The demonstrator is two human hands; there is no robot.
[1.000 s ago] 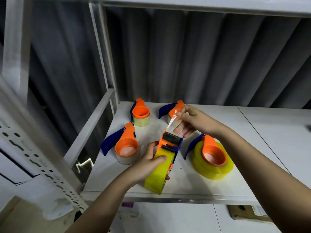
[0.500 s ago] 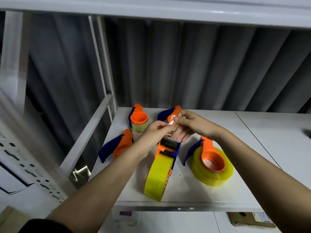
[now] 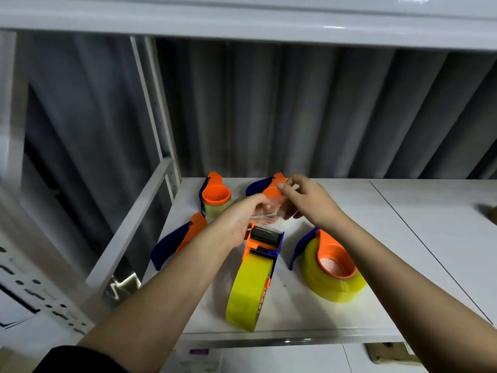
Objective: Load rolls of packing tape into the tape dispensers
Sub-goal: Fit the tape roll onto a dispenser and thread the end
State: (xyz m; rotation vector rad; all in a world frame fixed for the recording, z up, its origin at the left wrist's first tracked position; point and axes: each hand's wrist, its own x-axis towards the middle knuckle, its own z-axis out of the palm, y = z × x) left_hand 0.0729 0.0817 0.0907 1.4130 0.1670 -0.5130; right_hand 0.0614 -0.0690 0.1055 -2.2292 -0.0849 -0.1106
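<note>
1. Centrally, an orange-and-blue tape dispenser point(image 3: 265, 242) stands on its edge on the white worktop point(image 3: 336, 308), loaded with a yellow tape roll point(image 3: 248, 290) nearest the camera.
2. The left hand point(image 3: 239, 220) and right hand point(image 3: 306, 201) meet just above the dispenser's far end, each with fingers pinched on a clear strip of tape point(image 3: 270, 211) stretched between them.
3. To the right, a second dispenser point(image 3: 326, 257) lies flat with a large yellow roll around its orange hub.
4. At the far left, a third dispenser point(image 3: 215, 196) lies flat with a pale roll.
5. Two further dispensers, one point(image 3: 177, 242) by the left forearm and one point(image 3: 265, 185) behind the hands, are partly hidden; their load cannot be told.
</note>
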